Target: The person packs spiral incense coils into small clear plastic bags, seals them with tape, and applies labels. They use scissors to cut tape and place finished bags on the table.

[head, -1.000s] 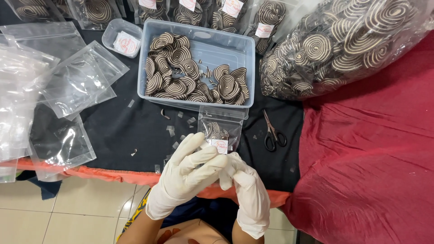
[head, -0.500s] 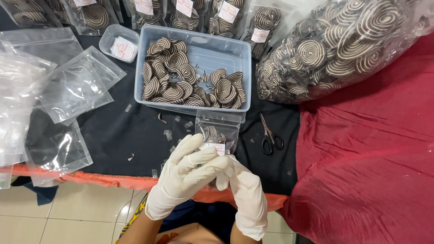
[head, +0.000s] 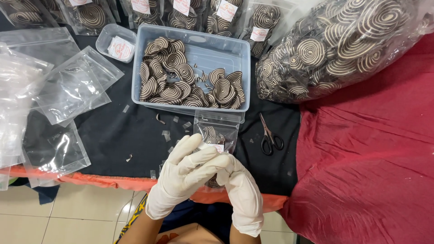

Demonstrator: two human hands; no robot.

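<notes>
Gloves first: your left hand (head: pixel 183 176) and right hand (head: pixel 239 190) meet at the near edge of the surface (head: pixel 113 135), both in white gloves, fingers pinched together on a small clear zip bag (head: pixel 216 131) that stands up just beyond your fingertips. You grip it low, over its white label; a few dark spiral-patterned discs sit inside. That bag looks light and slippery, thin film that buckles easily, and the discs inside look brittle, so the flat top strip or the side seams seem the safer places to hold, not the bulging middle.

Just beyond the bag sits the pale blue plastic tub (head: pixel 190 68), part filled with loose spiral discs (head: pixel 181 81). Small black-handled scissors (head: pixel 270 138) lie to the right of the bag, apart from your hands. Empty clear bags (head: pixel 68 86) spread out on the left. Farther right, a big clear sack of discs (head: pixel 339 45) rests against the red cloth (head: pixel 375 158). At the far edge, filled labelled packets (head: pixel 181 11) stand in a row.
</notes>
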